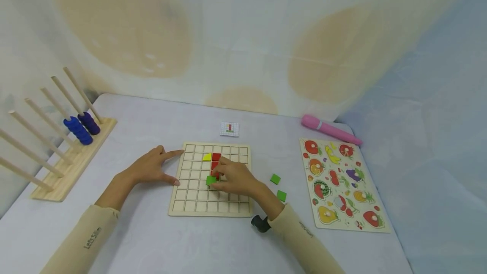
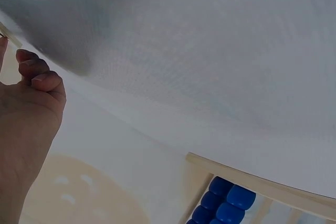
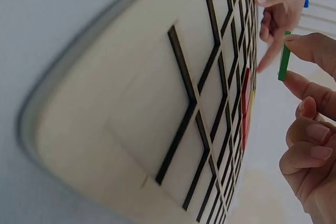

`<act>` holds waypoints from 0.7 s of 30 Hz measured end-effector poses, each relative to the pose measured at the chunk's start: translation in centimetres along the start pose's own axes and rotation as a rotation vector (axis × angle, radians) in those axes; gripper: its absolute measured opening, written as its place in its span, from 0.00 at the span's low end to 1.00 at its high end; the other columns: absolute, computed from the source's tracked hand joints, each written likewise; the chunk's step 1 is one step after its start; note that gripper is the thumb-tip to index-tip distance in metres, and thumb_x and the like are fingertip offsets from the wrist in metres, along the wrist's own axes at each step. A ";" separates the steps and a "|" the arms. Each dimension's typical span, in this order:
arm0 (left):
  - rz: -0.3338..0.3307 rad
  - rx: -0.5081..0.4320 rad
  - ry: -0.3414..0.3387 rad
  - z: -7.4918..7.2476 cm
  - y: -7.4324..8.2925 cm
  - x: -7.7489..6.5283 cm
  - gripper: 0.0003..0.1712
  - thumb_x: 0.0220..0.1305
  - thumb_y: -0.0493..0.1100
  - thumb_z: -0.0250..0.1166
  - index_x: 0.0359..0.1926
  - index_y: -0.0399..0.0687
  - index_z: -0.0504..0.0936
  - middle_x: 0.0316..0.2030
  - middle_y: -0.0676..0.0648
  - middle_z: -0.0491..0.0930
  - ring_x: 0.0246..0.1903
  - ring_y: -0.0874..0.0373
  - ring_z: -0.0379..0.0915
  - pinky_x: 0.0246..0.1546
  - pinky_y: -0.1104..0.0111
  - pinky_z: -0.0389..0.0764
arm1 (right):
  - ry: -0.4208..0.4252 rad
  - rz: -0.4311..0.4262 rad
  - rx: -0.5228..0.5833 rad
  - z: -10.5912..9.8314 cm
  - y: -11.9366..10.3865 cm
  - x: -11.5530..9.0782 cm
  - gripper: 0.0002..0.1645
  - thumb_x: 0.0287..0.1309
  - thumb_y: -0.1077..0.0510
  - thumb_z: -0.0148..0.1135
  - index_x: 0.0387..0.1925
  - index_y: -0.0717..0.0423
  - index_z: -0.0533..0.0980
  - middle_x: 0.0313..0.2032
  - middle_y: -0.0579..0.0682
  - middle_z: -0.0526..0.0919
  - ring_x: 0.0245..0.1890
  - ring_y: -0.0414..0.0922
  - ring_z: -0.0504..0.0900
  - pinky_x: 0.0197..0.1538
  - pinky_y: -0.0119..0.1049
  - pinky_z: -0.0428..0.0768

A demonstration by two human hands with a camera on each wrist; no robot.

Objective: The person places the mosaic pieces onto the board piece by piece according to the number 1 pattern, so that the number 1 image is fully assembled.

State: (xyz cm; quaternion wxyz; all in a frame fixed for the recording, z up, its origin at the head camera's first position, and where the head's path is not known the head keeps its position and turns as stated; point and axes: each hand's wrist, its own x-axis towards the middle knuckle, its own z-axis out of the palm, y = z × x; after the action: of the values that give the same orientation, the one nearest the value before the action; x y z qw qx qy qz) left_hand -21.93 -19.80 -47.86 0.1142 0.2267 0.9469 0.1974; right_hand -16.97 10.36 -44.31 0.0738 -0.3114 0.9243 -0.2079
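Observation:
In the head view a square wooden grid board (image 1: 190,209) lies on the table. My right hand (image 1: 239,177) is over its middle, pinching a green square tile (image 1: 210,180) between thumb and index finger. The right wrist view shows that tile (image 3: 284,59) edge-on, held above the grid. Red tiles (image 1: 216,156) form a column on the board, partly hidden by the right fingers, and a yellow tile (image 1: 207,157) with a curved side lies left of the top one. My left hand (image 1: 150,167) is at the board's left edge, index finger and thumb stretched out, the other fingers bent.
Two green tiles (image 1: 275,179) lie right of the board. Behind it is a small pattern card (image 1: 229,129). A wooden peg abacus (image 1: 77,168) stands left. A fruit puzzle (image 1: 342,185) and a pink baton-like object (image 1: 331,129) lie right. A black object (image 1: 260,224) sits by the right sleeve.

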 end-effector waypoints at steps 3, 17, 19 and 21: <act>0.000 -0.003 0.000 0.0 0.0 0.0 0.63 0.35 0.78 0.73 0.73 0.60 0.66 0.37 0.47 0.65 0.34 0.56 0.60 0.32 0.66 0.64 | -0.009 -0.009 -0.066 0.4 -0.3 0.3 0.18 0.57 0.43 0.71 0.43 0.50 0.85 0.33 0.42 0.72 0.26 0.34 0.68 0.28 0.24 0.64; -0.001 -0.018 0.000 -0.2 0.1 -0.2 0.62 0.36 0.76 0.74 0.73 0.60 0.66 0.36 0.47 0.64 0.34 0.56 0.59 0.33 0.66 0.63 | 0.003 -0.041 -0.245 1.9 -1.4 0.9 0.17 0.60 0.42 0.67 0.44 0.48 0.85 0.34 0.42 0.71 0.21 0.33 0.67 0.26 0.23 0.64; -0.004 -0.016 -0.001 -0.2 0.1 -0.2 0.62 0.36 0.76 0.74 0.73 0.59 0.66 0.36 0.47 0.64 0.34 0.56 0.60 0.33 0.65 0.63 | 0.009 -0.042 -0.248 2.2 -1.4 1.0 0.17 0.59 0.42 0.68 0.44 0.48 0.85 0.35 0.41 0.71 0.22 0.32 0.68 0.26 0.23 0.65; -0.006 -0.012 -0.002 -0.2 0.1 -0.2 0.62 0.36 0.76 0.74 0.73 0.59 0.66 0.36 0.47 0.64 0.34 0.56 0.60 0.33 0.65 0.63 | 0.017 -0.044 -0.247 2.4 -1.4 1.1 0.17 0.59 0.43 0.69 0.43 0.48 0.85 0.34 0.41 0.72 0.22 0.32 0.69 0.26 0.23 0.65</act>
State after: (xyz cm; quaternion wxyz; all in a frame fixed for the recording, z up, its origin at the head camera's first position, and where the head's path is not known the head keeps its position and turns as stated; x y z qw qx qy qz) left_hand -21.80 -19.87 -47.58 0.1170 0.2231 0.9463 0.2027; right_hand -16.45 7.85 -45.89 0.0227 -0.3364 0.9365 -0.0965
